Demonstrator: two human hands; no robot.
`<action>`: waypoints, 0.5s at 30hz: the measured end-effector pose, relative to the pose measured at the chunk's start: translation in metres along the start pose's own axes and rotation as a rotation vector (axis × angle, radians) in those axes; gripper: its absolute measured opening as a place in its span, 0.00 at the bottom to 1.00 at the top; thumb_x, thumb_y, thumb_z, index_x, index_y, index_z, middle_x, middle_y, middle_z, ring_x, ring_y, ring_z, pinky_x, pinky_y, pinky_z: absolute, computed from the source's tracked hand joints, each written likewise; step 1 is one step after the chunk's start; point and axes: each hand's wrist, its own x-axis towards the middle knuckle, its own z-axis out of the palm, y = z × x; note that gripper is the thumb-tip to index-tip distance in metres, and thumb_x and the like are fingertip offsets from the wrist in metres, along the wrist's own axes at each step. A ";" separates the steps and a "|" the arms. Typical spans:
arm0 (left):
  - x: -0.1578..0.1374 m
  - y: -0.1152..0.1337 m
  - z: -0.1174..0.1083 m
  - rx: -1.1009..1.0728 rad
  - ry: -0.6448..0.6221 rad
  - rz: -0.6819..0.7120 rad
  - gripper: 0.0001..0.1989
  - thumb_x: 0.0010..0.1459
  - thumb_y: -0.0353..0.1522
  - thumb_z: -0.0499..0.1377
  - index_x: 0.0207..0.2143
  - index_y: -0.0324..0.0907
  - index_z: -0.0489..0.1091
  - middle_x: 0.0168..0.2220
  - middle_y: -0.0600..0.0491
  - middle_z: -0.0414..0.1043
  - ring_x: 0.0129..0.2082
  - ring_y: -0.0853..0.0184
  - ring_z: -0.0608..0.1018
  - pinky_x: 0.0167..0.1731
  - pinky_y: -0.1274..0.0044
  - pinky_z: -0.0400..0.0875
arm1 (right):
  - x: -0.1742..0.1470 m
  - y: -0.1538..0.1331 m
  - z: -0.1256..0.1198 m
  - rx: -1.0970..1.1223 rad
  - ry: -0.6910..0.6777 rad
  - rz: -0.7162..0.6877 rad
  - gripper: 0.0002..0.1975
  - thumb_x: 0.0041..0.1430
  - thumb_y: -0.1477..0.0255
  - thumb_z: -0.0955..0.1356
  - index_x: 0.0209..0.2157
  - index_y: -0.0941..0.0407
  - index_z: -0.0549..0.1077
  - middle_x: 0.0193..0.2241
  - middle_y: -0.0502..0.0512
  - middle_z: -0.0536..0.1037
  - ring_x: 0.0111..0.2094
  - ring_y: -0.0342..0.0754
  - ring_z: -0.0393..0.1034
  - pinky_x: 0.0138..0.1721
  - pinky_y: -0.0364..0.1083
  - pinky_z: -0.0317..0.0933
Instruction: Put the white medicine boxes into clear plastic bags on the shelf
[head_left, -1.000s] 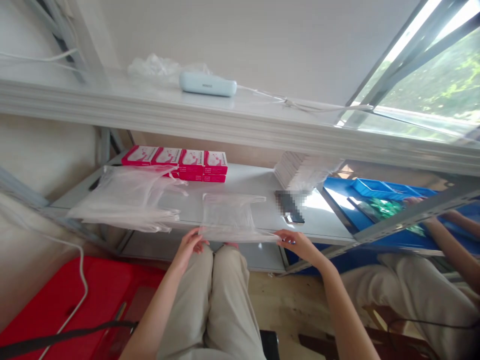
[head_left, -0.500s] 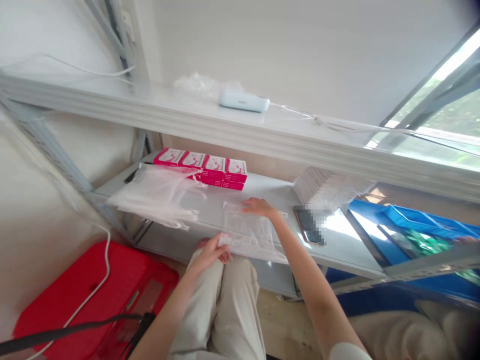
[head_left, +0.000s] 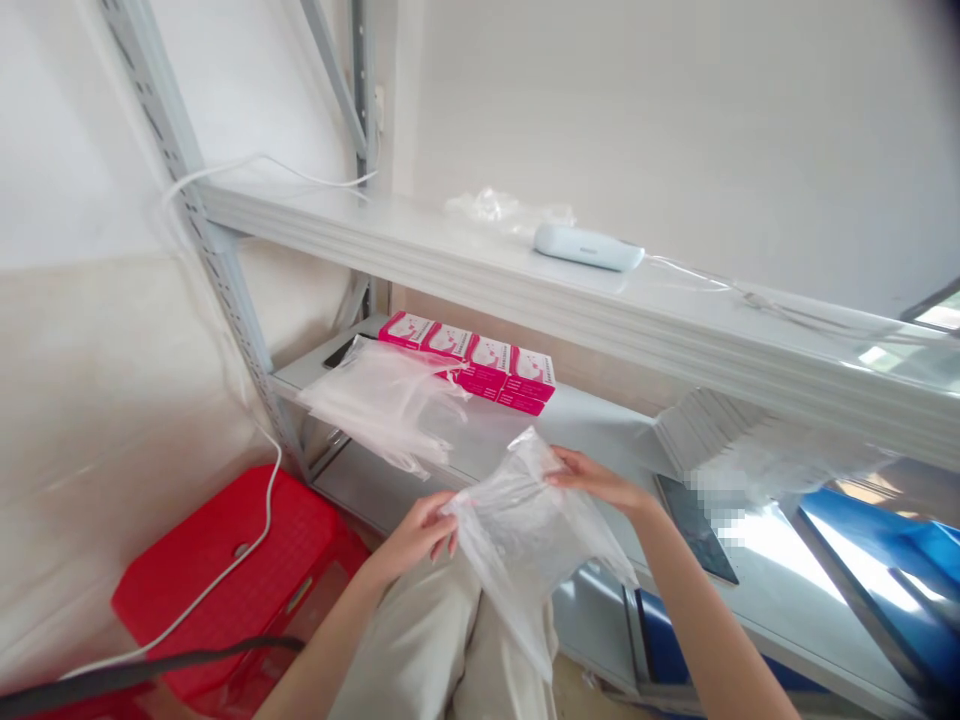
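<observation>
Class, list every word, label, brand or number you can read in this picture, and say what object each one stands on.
None can be read.
Pink boxes: white print on lids and fronts, too small and blurred.
Pale blue device on the upper shelf: a dark mark on its side, unreadable.
Phone: screen pixelated.
Clear plastic bag in both hands: no print visible.

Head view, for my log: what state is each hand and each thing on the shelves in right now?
Left hand: pinching the clear plastic bag.
Right hand: gripping the bag's top edge.
Clear plastic bag: lifted off the shelf, hanging crumpled.
Stack of clear bags: lying flat on the shelf.
Pink boxes: closed, in a row.
Phone: lying flat, screen dark.
</observation>
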 end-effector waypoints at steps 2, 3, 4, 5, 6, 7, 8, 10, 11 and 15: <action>-0.002 0.010 -0.012 -0.008 0.039 0.038 0.24 0.54 0.45 0.57 0.47 0.38 0.71 0.17 0.56 0.66 0.13 0.76 0.60 0.15 0.81 0.52 | 0.010 -0.022 0.001 -0.021 0.042 -0.027 0.18 0.49 0.61 0.70 0.41 0.57 0.75 0.40 0.60 0.77 0.41 0.55 0.71 0.44 0.51 0.64; -0.003 0.014 -0.019 -0.009 0.075 0.056 0.25 0.54 0.45 0.57 0.47 0.37 0.71 0.17 0.56 0.66 0.13 0.76 0.60 0.15 0.81 0.51 | 0.019 -0.035 0.001 -0.047 0.071 -0.045 0.17 0.49 0.61 0.70 0.38 0.57 0.75 0.38 0.59 0.77 0.40 0.54 0.71 0.42 0.51 0.64; -0.004 0.018 -0.027 -0.012 0.122 0.075 0.25 0.54 0.46 0.57 0.48 0.37 0.70 0.17 0.56 0.66 0.12 0.76 0.60 0.14 0.81 0.51 | 0.030 -0.048 0.001 -0.074 0.102 -0.069 0.17 0.49 0.60 0.70 0.36 0.57 0.75 0.36 0.57 0.77 0.38 0.53 0.71 0.41 0.51 0.64; -0.004 0.023 -0.036 -0.016 0.172 0.095 0.26 0.54 0.46 0.57 0.49 0.37 0.69 0.17 0.56 0.66 0.12 0.76 0.60 0.14 0.81 0.50 | 0.044 -0.060 0.001 -0.102 0.129 -0.102 0.16 0.49 0.59 0.70 0.34 0.57 0.75 0.34 0.56 0.77 0.37 0.52 0.70 0.40 0.49 0.64; -0.005 0.028 -0.045 -0.020 0.216 0.114 0.28 0.53 0.46 0.58 0.51 0.37 0.68 0.17 0.57 0.66 0.12 0.76 0.60 0.14 0.81 0.50 | 0.060 -0.073 0.002 -0.130 0.151 -0.143 0.16 0.49 0.58 0.70 0.33 0.57 0.74 0.33 0.54 0.77 0.36 0.51 0.70 0.38 0.48 0.64; -0.006 0.034 -0.055 -0.023 0.250 0.131 0.30 0.53 0.46 0.58 0.53 0.37 0.66 0.17 0.57 0.66 0.12 0.76 0.60 0.14 0.81 0.50 | 0.079 -0.085 0.003 -0.157 0.163 -0.186 0.16 0.49 0.58 0.69 0.32 0.56 0.74 0.32 0.53 0.76 0.35 0.50 0.69 0.37 0.47 0.63; -0.007 0.040 -0.066 -0.024 0.281 0.147 0.31 0.52 0.46 0.59 0.55 0.38 0.64 0.17 0.58 0.66 0.11 0.75 0.61 0.14 0.81 0.49 | 0.101 -0.096 0.005 -0.188 0.167 -0.227 0.15 0.49 0.58 0.69 0.31 0.56 0.73 0.31 0.52 0.76 0.34 0.49 0.68 0.35 0.45 0.62; -0.009 0.051 -0.091 -0.017 0.361 0.176 0.34 0.50 0.45 0.60 0.56 0.39 0.62 0.17 0.58 0.67 0.11 0.75 0.61 0.13 0.81 0.49 | 0.148 -0.115 0.013 -0.262 0.149 -0.294 0.14 0.52 0.59 0.67 0.30 0.56 0.73 0.29 0.51 0.75 0.32 0.47 0.67 0.33 0.43 0.61; -0.009 0.056 -0.105 -0.014 0.424 0.193 0.33 0.49 0.45 0.61 0.55 0.39 0.62 0.17 0.59 0.66 0.11 0.76 0.60 0.13 0.81 0.48 | 0.173 -0.123 0.019 -0.309 0.133 -0.324 0.13 0.53 0.60 0.67 0.31 0.56 0.73 0.30 0.51 0.75 0.32 0.47 0.67 0.32 0.43 0.60; -0.001 0.067 -0.167 -0.070 0.761 0.274 0.31 0.44 0.44 0.64 0.50 0.44 0.65 0.17 0.62 0.64 0.14 0.77 0.63 0.15 0.84 0.55 | 0.265 -0.146 0.050 -0.652 0.267 -0.294 0.08 0.55 0.69 0.65 0.32 0.56 0.74 0.34 0.53 0.77 0.35 0.48 0.69 0.36 0.44 0.60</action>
